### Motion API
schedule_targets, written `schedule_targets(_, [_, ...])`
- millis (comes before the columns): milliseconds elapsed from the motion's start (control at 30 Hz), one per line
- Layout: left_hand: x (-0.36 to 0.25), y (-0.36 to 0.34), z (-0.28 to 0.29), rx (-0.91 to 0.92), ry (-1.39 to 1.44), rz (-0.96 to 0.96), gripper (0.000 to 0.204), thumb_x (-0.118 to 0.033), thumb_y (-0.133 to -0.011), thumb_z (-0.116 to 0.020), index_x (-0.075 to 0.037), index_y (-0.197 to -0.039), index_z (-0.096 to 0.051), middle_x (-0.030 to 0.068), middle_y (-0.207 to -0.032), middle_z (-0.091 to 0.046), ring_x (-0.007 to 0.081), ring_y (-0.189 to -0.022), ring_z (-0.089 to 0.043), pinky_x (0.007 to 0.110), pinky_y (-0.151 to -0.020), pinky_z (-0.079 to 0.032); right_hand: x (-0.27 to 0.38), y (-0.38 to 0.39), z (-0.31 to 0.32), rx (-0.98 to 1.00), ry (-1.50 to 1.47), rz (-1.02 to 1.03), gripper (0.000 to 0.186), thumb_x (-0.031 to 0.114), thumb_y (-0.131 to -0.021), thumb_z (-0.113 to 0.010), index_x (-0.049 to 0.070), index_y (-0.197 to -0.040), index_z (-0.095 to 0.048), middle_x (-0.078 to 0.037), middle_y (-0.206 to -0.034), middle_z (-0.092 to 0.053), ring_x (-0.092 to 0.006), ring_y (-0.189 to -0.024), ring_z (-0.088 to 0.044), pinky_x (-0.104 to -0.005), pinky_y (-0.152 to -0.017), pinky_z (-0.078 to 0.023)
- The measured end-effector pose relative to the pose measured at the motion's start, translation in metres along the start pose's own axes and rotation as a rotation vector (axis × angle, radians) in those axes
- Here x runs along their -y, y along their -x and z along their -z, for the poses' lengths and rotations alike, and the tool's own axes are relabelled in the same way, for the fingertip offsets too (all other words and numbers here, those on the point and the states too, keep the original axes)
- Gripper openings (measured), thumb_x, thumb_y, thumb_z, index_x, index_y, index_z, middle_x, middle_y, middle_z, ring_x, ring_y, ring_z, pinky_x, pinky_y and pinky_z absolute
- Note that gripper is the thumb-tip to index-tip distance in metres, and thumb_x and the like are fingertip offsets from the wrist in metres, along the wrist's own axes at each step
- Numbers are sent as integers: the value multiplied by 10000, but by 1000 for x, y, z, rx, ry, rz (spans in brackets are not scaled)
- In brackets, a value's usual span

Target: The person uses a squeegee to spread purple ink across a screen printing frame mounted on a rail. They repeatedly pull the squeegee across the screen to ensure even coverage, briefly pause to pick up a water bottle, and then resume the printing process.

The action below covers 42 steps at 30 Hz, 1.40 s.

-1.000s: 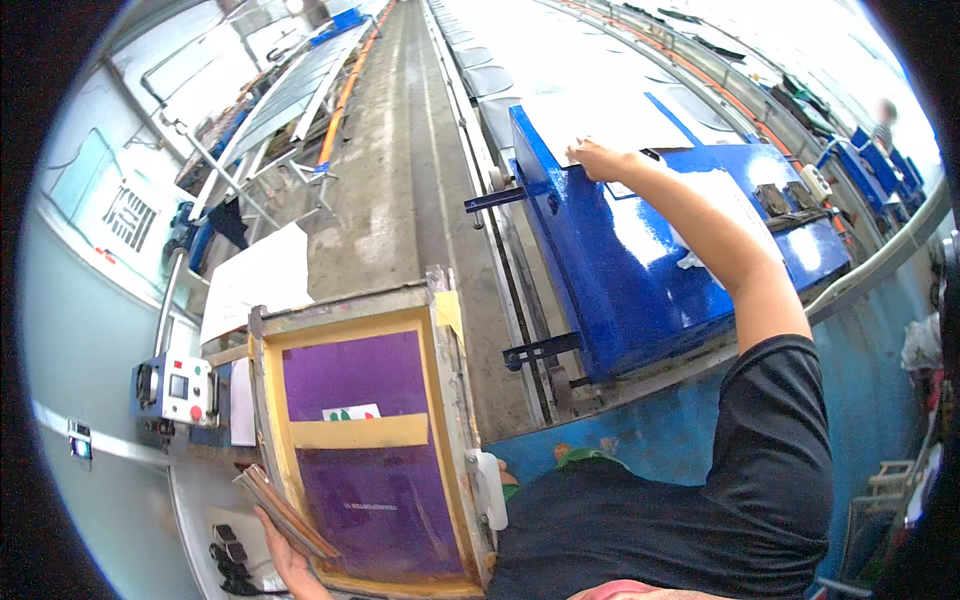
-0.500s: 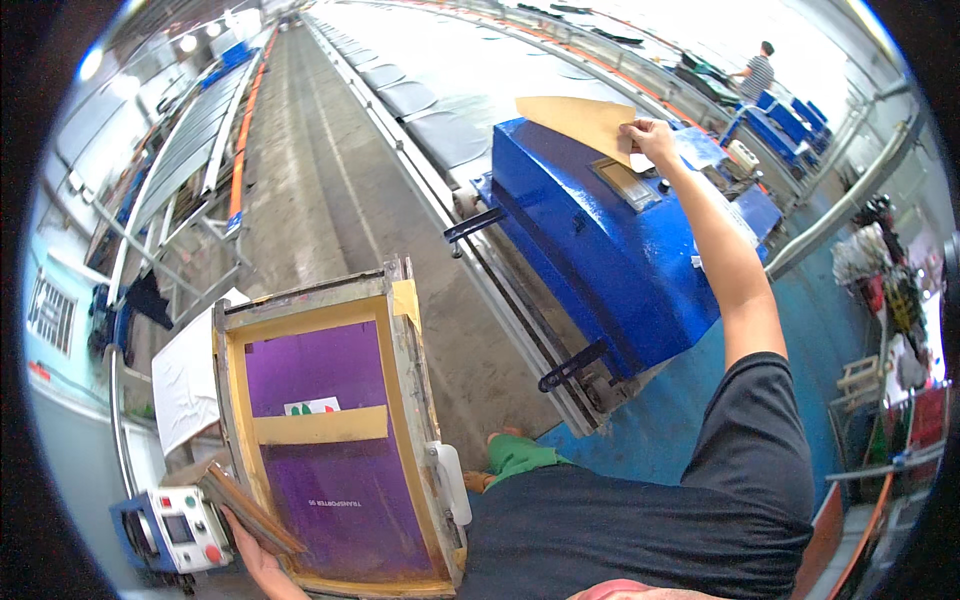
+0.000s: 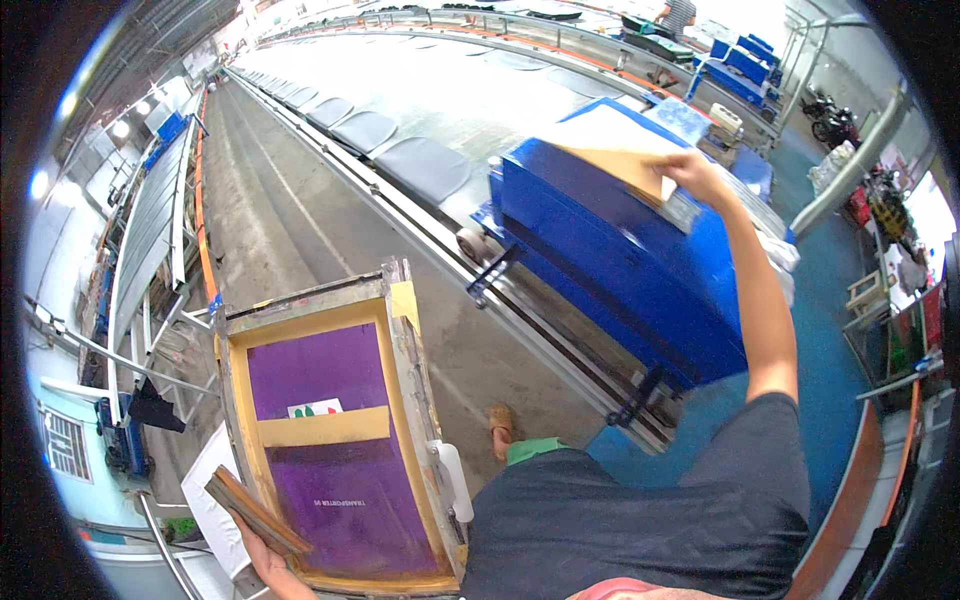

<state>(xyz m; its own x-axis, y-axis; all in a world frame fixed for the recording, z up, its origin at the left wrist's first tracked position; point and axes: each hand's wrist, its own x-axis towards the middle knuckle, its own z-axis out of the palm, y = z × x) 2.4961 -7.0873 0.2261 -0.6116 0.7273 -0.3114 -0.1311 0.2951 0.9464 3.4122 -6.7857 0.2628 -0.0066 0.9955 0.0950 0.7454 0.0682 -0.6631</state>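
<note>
My right hand [image 3: 692, 172] is stretched out over a blue cart [image 3: 620, 260] and grips the edge of a tan cardboard sheet [image 3: 608, 148], lifted above the cart's top. My left hand [image 3: 262, 558] is at the lower left and holds a wooden squeegee [image 3: 256, 510] against the near corner of a wooden printing frame [image 3: 400, 400] with a purple mesh. A tan strip lies across the purple mesh, with a small white patch above it.
A long grey printing table [image 3: 290, 230] runs away from me, with rails and grey pallets beside it. Metal racks [image 3: 150, 250] line the left side. A white sheet [image 3: 205, 500] lies under the frame's left corner. Another person stands far off near more blue carts [image 3: 745, 60].
My right hand has raised the cardboard sheet off the blue cart and carried it toward the right. The view has swung right; my left hand keeps the squeegee on the frame.
</note>
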Motion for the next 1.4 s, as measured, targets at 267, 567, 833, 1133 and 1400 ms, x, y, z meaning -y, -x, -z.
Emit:
schedule_targets(267, [-14, -145, -44, 83, 176, 149, 868, -674, -946, -476, -50, -1529, -320, 144, -1536, -369, 300, -1370, -402, 393, -1125, -345, 120, 68, -40, 270, 495, -224, 863, 246, -667, -864, 25, -1416, -497, -237, -1508, -414, -365, -1403, -388, -405, -1178, -303])
schedule_targets(567, [-8, -309, -134, 132, -63, 110, 875, -701, -914, -509, -25, -1461, -407, 140, -1411, -497, 279, -1278, -496, 407, -1071, -406, 181, -65, -309, 566, -693, -20, 274, 257, -1031, -536, 11, -1045, -657, -103, -862, -723, -202, -811, -677, -362, -787, -534])
schedule_targets(833, [-46, -522, -204, 249, -35, 178, 807, -647, -919, -559, -5, -1401, -475, 131, -1342, -579, 276, -1185, -588, 420, -990, -474, 266, -186, -534, 767, -840, 26, 450, 210, -1050, -430, 6, -1408, -249, -177, -1004, -646, -237, -914, -665, -370, -796, -558])
schedule_targets(1133, [-34, -696, -325, 363, -102, 157, 748, -626, -913, -584, -10, -1335, -537, 129, -1222, -654, 256, -1066, -661, 416, -899, -534, 235, -300, -627, 649, -1415, -240, 617, 138, -1023, -497, 101, -1550, -177, -141, -1191, -646, -228, -1115, -628, -369, -937, -514])
schedule_targets(1400, [-43, -869, -469, 546, -157, 87, 807, -647, -894, -602, 33, -1324, -541, 133, -1236, -646, 245, -1066, -657, 400, -931, -521, 203, -439, -683, 602, -1498, -297, 494, 178, -1035, -502, 94, -1495, -343, -100, -1087, -666, -256, -1052, -675, -372, -910, -540])
